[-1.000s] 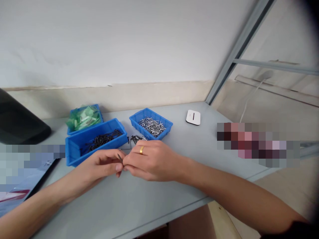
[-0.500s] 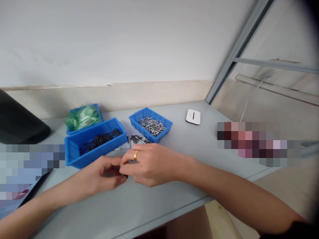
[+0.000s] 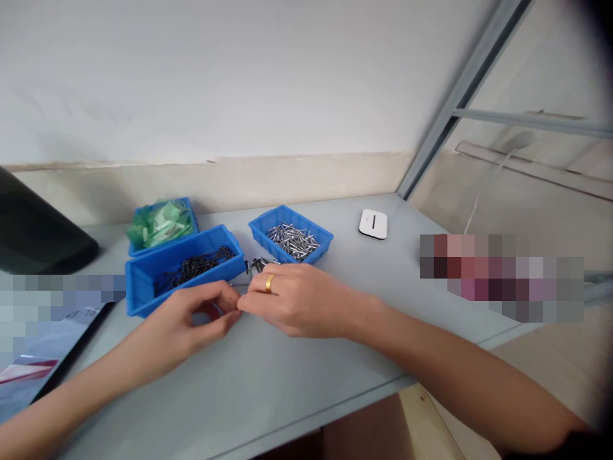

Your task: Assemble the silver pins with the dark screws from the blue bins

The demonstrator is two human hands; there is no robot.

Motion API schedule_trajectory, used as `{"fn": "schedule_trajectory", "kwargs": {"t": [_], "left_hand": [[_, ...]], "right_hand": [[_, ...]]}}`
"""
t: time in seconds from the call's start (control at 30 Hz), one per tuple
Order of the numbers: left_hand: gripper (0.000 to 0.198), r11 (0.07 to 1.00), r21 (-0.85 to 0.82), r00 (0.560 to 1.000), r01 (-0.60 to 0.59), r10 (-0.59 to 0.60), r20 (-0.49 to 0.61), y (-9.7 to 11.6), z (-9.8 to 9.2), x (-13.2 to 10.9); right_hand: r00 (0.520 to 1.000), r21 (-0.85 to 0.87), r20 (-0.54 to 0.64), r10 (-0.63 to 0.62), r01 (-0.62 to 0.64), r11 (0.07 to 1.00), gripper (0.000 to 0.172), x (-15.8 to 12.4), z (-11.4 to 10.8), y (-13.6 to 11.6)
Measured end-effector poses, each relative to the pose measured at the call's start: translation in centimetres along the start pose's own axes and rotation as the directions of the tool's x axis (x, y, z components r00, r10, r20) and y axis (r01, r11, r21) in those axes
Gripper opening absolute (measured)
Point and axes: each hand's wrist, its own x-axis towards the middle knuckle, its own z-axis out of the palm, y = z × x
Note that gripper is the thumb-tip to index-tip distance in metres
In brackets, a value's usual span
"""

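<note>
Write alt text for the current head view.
A left hand and a right hand with a gold ring meet above a grey table, anything pinched there hidden. Beyond them sit blue bins holding thin dark parts, silver parts and green plastic; a white box lies farther right.

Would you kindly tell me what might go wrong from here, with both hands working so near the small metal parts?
The left hand and right hand meet at the fingertips, hiding anything pinched there; a small piece might slip unnoticed.

Loose dark and silvery metal parts lie just beyond the right hand, whose knuckles could scatter them.

The left hand overlaps the long blue plastic bin in view and might nudge it.
</note>
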Motion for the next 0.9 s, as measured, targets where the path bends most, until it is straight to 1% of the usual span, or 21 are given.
{"fn": "schedule_trajectory", "kwargs": {"t": [0.1,0.17,0.2,0.23,0.3,0.37,0.4,0.43,0.5,0.57,0.63,0.7,0.77,0.8,0.83,0.9], "left_hand": [[0.023,0.996,0.085,0.998,-0.026,0.031,-0.062,0.1,-0.3,-0.4],[0.018,0.983,0.155,0.982,-0.103,0.126,-0.144,0.1,-0.4,-0.7],[0.014,0.967,0.197,0.961,-0.160,0.198,-0.191,0.1,-0.4,-0.9],[0.010,0.944,0.246,0.932,-0.219,0.277,-0.233,0.2,-0.4,-1.1],[0.006,0.884,0.343,0.864,-0.318,0.419,-0.279,0.3,-0.5,-1.3],[0.010,0.825,0.429,0.813,-0.367,0.509,-0.284,0.4,-0.8,-1.5],[0.010,0.803,0.473,0.797,-0.363,0.530,-0.289,0.4,-1.1,-1.5],[0.010,0.786,0.520,0.788,-0.333,0.535,-0.305,0.3,-1.4,-1.5],[0.007,0.761,0.615,0.778,-0.207,0.509,-0.368,-0.1,-2.2,-1.2],[0.016,0.730,0.681,0.777,-0.051,0.457,-0.432,-0.8,-3.2,-0.8],[0.027,0.690,0.717,0.779,0.098,0.396,-0.487,-1.3,-3.9,-0.3],[0.034,0.660,0.728,0.818,0.188,0.304,-0.487,-1.8,-4.5,0.1],[0.037,0.640,0.726,0.861,0.252,0.194,-0.470,-2.1,-4.8,0.3],[0.037,0.631,0.723,0.873,0.281,0.145,-0.466,-2.3,-4.9,0.4],[0.036,0.629,0.715,0.877,0.306,0.107,-0.469,-2.7,-5.1,0.4],[0.034,0.655,0.678,0.873,0.334,0.058,-0.485,-4.0,-5.4,0.5]], "right_hand": [[0.998,-0.029,-0.059,-0.003,0.002,1.000,0.025,0.0,-0.1,0.2],[0.992,-0.037,-0.123,-0.016,0.011,0.999,0.026,-0.1,-0.1,0.2],[0.988,-0.036,-0.154,-0.026,0.021,0.999,0.026,-0.1,-0.2,0.2],[0.983,-0.032,-0.177,-0.036,0.031,0.999,0.026,0.0,-0.2,0.1],[0.978,-0.028,-0.204,-0.045,0.040,0.999,0.027,0.0,-0.3,0.0],[0.978,-0.031,-0.209,-0.016,0.010,0.999,0.026,0.0,-0.3,0.0],[0.979,-0.035,-0.205,0.004,-0.012,0.999,0.025,0.0,-0.3,0.0],[0.981,-0.040,-0.194,0.021,-0.029,0.999,0.025,0.1,-0.2,0.0],[0.991,-0.042,-0.126,0.043,-0.049,0.998,0.025,0.1,0.1,0.0],[0.999,-0.021,-0.012,0.053,-0.053,0.998,0.025,0.1,0.5,-0.3],[0.993,0.032,0.108,0.050,-0.054,0.998,0.025,0.1,0.9,-0.7],[0.979,0.086,0.195,0.049,-0.067,0.994,0.024,0.1,1.3,-1.2],[0.967,0.121,0.238,0.085,-0.117,0.986,0.022,0.2,1.6,-1.6],[0.960,0.131,0.250,0.123,-0.159,0.978,0.022,0.2,1.7,-1.7],[0.950,0.138,0.262,0.171,-0.212,0.967,0.023,0.2,1.8,-1.7],[0.922,0.160,0.288,0.257,-0.311,0.937,0.024,0.2,1.8,-1.7]]}}
